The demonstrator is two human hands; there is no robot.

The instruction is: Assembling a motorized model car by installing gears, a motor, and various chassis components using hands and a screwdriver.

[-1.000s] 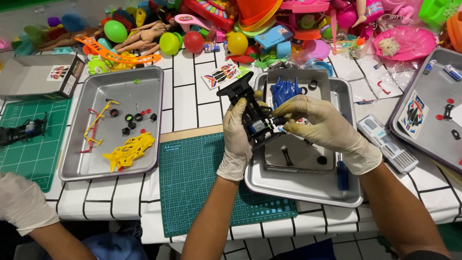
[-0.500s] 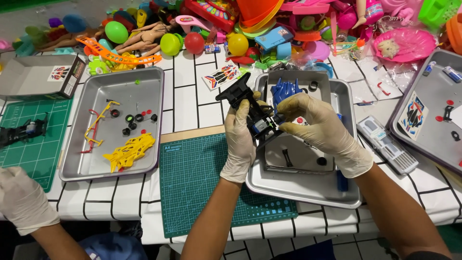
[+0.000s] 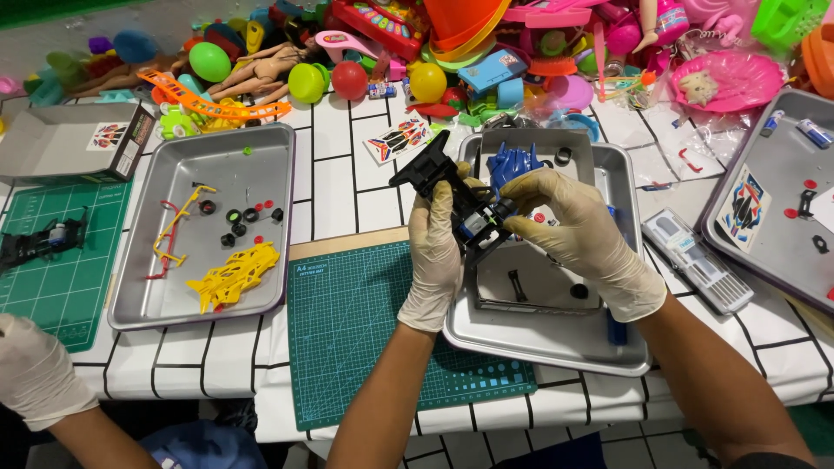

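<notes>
Well, I have both gloved hands up over the middle tray. My left hand (image 3: 437,256) is clamped around the black toy-car chassis (image 3: 452,195), fingers wrapped on its near end, so it tilts up toward 11 o'clock. My right hand (image 3: 580,234) is closed in a pinch at the chassis's middle, where a small grey-blue motor piece (image 3: 479,224) sits; I cannot tell whether that piece is fully seated or only resting in its bay.

By my reading the work is somewhere in the middle. The chassis is bare: no wheels, no shell. The blue body shell (image 3: 512,163) lies loose in the tray (image 3: 556,347) at 12 o'clock from my hands, and small black parts, a ring and a bar among them, lie on the inner tray below. So most of the fitting looks undone.

At 9 o'clock a second tray (image 3: 152,304) holds a yellow shell (image 3: 233,274), yellow and red frame strips and small black tyres. A green cutting mat (image 3: 365,339) lies on the surface at 7 o'clock. Another person's gloved hand (image 3: 35,373) shows at far 8 o'clock, beside another green mat with a dark car. A heap of bright plastic toys (image 3: 434,52) fills the 12 o'clock edge.
</notes>
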